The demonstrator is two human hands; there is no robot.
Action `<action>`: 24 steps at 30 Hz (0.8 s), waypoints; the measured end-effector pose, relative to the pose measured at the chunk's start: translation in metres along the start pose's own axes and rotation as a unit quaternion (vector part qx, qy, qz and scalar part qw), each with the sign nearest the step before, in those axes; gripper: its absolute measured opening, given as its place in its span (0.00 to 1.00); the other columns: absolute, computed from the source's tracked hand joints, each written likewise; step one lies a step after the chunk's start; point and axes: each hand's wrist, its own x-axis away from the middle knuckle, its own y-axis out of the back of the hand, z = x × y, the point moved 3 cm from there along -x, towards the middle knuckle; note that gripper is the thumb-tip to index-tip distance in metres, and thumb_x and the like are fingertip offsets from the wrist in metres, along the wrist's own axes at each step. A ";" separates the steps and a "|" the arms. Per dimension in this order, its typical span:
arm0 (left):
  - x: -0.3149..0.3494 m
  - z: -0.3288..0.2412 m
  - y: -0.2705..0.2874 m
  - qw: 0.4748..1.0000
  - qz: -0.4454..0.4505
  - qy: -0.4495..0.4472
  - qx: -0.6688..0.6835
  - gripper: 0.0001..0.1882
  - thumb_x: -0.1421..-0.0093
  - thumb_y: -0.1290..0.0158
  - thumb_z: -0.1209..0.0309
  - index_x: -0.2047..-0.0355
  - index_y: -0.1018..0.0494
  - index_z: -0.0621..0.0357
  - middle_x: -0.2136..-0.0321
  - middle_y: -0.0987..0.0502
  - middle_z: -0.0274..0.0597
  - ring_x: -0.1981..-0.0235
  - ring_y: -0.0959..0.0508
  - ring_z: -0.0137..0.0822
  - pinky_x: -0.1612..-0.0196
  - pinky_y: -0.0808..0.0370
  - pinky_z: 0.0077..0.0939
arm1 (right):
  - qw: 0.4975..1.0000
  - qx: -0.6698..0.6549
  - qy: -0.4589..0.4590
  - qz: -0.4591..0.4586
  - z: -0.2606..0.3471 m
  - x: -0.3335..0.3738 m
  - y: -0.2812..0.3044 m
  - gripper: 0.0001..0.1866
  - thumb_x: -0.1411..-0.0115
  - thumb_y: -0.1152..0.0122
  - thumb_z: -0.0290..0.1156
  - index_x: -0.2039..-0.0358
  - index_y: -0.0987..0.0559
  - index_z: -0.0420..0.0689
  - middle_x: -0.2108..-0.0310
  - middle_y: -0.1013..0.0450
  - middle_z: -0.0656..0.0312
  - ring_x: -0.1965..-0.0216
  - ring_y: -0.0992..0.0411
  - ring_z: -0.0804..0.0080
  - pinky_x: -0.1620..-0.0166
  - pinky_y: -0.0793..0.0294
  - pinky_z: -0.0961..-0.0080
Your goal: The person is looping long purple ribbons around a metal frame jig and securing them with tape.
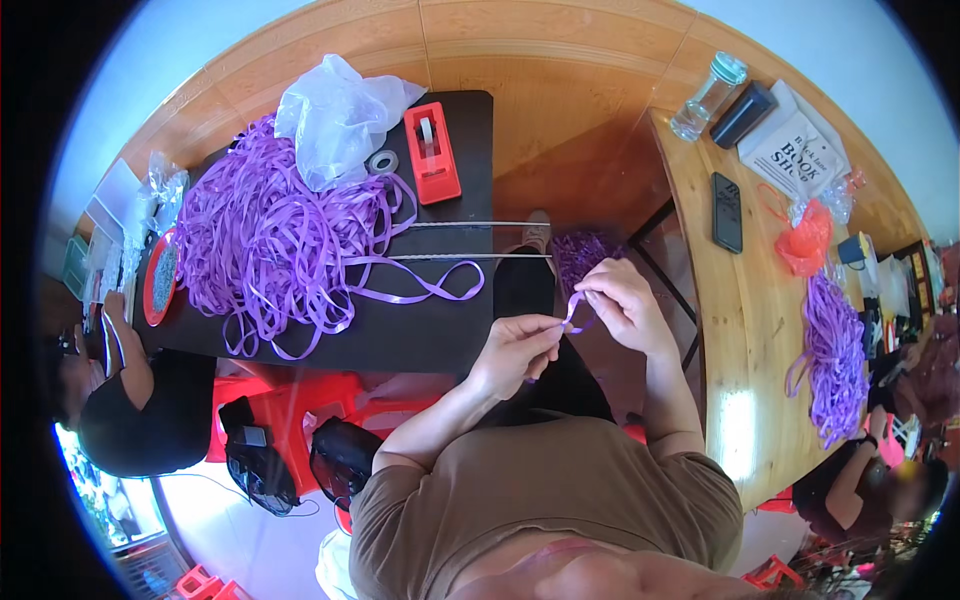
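My left hand (518,350) pinches a narrow, glossy purple ribbon (573,306) between thumb and forefinger, and my right hand (628,305) grips the same strip a little higher, its thumb and fingertips closed on it. The ribbon is out in front of my torso, between the two tables. In the short stretch between my fingertips its long axis runs upward from my left hand and leans slightly to the right — bowed rather than straight — while a small purple bit shows below my left fingers. Whether it is knotted or only folded where I pinch it, I cannot tell.

To my left, a big tangled heap of flat purple ribbon (270,240) covers much of a black rectangular table (420,335), with one loop reaching out toward the right edge. Two thin, pale metal rods (515,256) stick out past that edge, pointing right. A crumpled translucent plastic bag (335,120) rests on the heap, with a small grey roll of tape (374,163) and a boxy red tape dispenser (440,187) just beside it.

To my right, on a varnished pale wooden table (740,330), lie a black rectangular phone (727,212) and a long purple ribbon bundle (835,360), stretched lengthwise along the tabletop
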 end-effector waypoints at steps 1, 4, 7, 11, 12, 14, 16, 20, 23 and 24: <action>0.000 -0.002 -0.002 1.000 -0.012 0.007 0.000 0.12 0.38 0.50 0.71 0.58 0.26 0.66 0.77 0.24 0.41 0.84 0.26 0.26 0.84 0.35 0.13 | 0.998 -0.044 -0.031 0.042 -0.007 0.002 -0.003 0.08 0.46 0.44 0.19 0.65 0.23 0.43 0.73 0.27 0.59 0.71 0.30 0.60 0.65 0.37 0.69; -0.001 -0.002 -0.001 0.999 -0.030 0.021 0.009 0.09 0.38 0.49 0.72 0.62 0.26 0.66 0.77 0.24 0.41 0.83 0.26 0.26 0.84 0.34 0.13 | 0.991 -0.058 -0.072 0.096 -0.015 0.007 -0.010 0.10 0.47 0.44 0.17 0.64 0.23 0.40 0.75 0.28 0.58 0.71 0.30 0.62 0.66 0.35 0.71; -0.001 -0.003 0.002 0.999 -0.043 0.018 0.021 0.08 0.38 0.50 0.72 0.63 0.26 0.65 0.77 0.24 0.41 0.83 0.26 0.26 0.84 0.36 0.12 | 0.962 -0.196 -0.174 0.081 -0.020 0.011 -0.013 0.11 0.48 0.43 0.18 0.63 0.23 0.41 0.74 0.28 0.60 0.73 0.30 0.64 0.67 0.37 0.71; -0.002 -0.004 0.004 0.997 -0.044 0.040 0.049 0.09 0.37 0.51 0.71 0.60 0.28 0.65 0.77 0.24 0.42 0.85 0.29 0.25 0.85 0.39 0.13 | 0.983 -0.155 -0.089 0.034 -0.022 0.011 -0.005 0.11 0.49 0.41 0.18 0.63 0.22 0.41 0.74 0.28 0.61 0.72 0.29 0.65 0.66 0.35 0.72; -0.002 -0.004 0.003 0.997 -0.044 0.040 0.049 0.09 0.37 0.51 0.71 0.60 0.28 0.65 0.77 0.24 0.42 0.85 0.29 0.25 0.85 0.39 0.13 | 0.994 -0.104 -0.039 0.021 -0.022 0.010 -0.004 0.10 0.50 0.40 0.17 0.65 0.22 0.40 0.74 0.29 0.61 0.70 0.29 0.66 0.65 0.35 0.72; -0.002 -0.004 0.000 0.996 -0.037 0.025 0.075 0.11 0.36 0.52 0.70 0.58 0.28 0.65 0.79 0.25 0.42 0.87 0.32 0.25 0.86 0.40 0.13 | 1.000 -0.017 -0.001 0.011 -0.021 0.007 -0.004 0.10 0.52 0.39 0.18 0.67 0.22 0.41 0.74 0.29 0.62 0.70 0.29 0.66 0.66 0.35 0.72; -0.003 -0.001 -0.002 0.996 -0.035 0.029 0.081 0.12 0.35 0.53 0.70 0.57 0.29 0.65 0.80 0.25 0.42 0.88 0.32 0.25 0.86 0.41 0.12 | 0.997 0.072 0.036 0.001 -0.018 0.006 -0.006 0.10 0.54 0.37 0.20 0.69 0.22 0.41 0.73 0.29 0.63 0.70 0.29 0.67 0.66 0.36 0.72; -0.007 0.012 -0.004 0.994 -0.039 0.056 0.087 0.13 0.34 0.55 0.69 0.55 0.29 0.65 0.82 0.26 0.41 0.90 0.33 0.25 0.86 0.39 0.13 | 0.979 0.179 0.098 -0.013 -0.017 0.007 -0.014 0.11 0.60 0.38 0.22 0.72 0.23 0.43 0.72 0.30 0.65 0.69 0.31 0.69 0.65 0.38 0.70; -0.014 0.026 0.000 0.992 -0.031 0.068 0.101 0.11 0.35 0.53 0.68 0.60 0.28 0.62 0.80 0.24 0.40 0.89 0.29 0.24 0.89 0.42 0.12 | 0.972 0.208 0.106 -0.036 -0.023 0.009 -0.018 0.11 0.60 0.38 0.23 0.72 0.23 0.43 0.71 0.29 0.65 0.69 0.31 0.69 0.66 0.38 0.70; -0.017 0.029 0.002 0.993 -0.054 0.061 0.089 0.11 0.35 0.53 0.67 0.60 0.28 0.62 0.79 0.23 0.41 0.89 0.29 0.24 0.89 0.41 0.12 | 0.970 0.215 0.103 -0.057 -0.026 0.009 -0.019 0.11 0.61 0.38 0.23 0.72 0.23 0.43 0.71 0.29 0.65 0.69 0.30 0.68 0.66 0.38 0.70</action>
